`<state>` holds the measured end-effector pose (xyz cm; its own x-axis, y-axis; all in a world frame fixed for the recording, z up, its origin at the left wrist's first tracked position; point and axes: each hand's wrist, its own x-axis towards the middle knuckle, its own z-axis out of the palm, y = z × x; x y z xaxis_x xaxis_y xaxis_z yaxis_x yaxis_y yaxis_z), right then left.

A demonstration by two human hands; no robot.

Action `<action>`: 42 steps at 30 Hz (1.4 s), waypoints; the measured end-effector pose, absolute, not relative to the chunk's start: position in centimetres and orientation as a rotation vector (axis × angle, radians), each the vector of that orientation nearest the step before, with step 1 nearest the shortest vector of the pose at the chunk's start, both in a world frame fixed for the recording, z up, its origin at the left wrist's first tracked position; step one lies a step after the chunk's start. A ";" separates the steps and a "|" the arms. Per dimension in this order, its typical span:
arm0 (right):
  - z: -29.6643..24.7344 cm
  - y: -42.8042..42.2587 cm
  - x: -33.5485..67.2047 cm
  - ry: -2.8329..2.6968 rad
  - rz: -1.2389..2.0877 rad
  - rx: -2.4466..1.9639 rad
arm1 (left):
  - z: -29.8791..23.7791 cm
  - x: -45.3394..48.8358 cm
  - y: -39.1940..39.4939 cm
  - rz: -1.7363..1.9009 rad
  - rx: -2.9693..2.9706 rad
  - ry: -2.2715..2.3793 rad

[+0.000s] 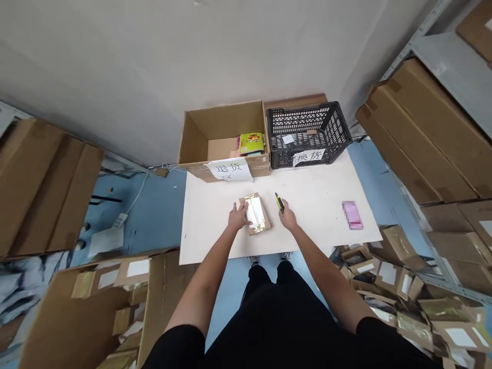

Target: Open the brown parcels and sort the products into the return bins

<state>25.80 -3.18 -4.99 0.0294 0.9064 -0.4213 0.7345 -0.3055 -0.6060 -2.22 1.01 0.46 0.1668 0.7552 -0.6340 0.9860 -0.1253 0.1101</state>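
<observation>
A small cardboard parcel [257, 214] lies slightly turned on the white table, with a white label and shiny clear tape on its top. My left hand [238, 216] rests on its left side, fingers spread and thumb across the label's lower part. To the right of the parcel, my right hand [286, 215] is closed around a black and yellow-green utility knife [280, 202]. The knife points up and away from me, apart from the parcel. Whether its blade is out is too small to tell.
Behind the parcel stand an open cardboard box [196, 171] holding booklets and a black plastic crate [338, 141], both with paper signs. A blurred pink item [352, 215] lies on the table [319, 205] at right. Large boxes of cartons flank me on both sides.
</observation>
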 end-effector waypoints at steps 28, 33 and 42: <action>5.7 -7.8 12.8 -2.205 1.136 -2.488 | -1.8 -3.5 0.4 -0.358 2.069 1.554; 8.1 -10.7 14.0 -2.243 1.278 -2.530 | -2.0 -3.5 0.5 -0.390 2.108 1.549; 6.5 -12.2 19.5 -1.756 0.947 -2.410 | -1.5 0.0 -1.9 -0.336 2.028 1.699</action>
<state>19.46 -12.22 6.47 0.1868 0.8685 -0.4592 0.8608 -0.3699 -0.3495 0.01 -1.95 -1.49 0.2032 0.8577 -0.4723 0.9730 -0.1228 0.1957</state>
